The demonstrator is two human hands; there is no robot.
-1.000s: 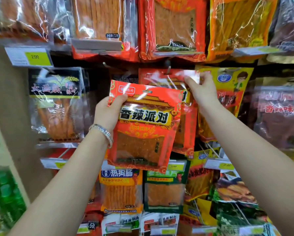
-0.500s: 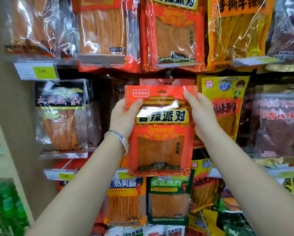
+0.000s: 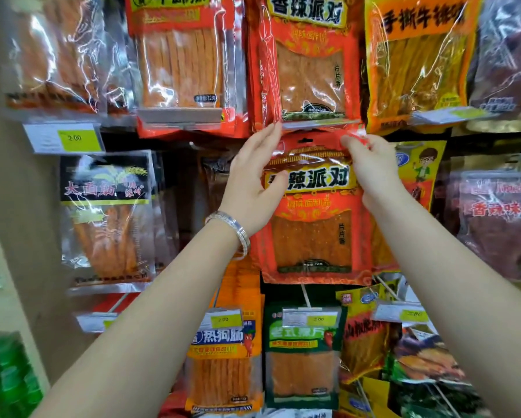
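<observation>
Red snack packet hangs upright among the racks. We pinch its top corners, left hand and right hand.

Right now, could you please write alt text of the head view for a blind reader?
The left hand and right hand hold a red snack packet near its top corners, in front of other hanging snack packets.
</observation>
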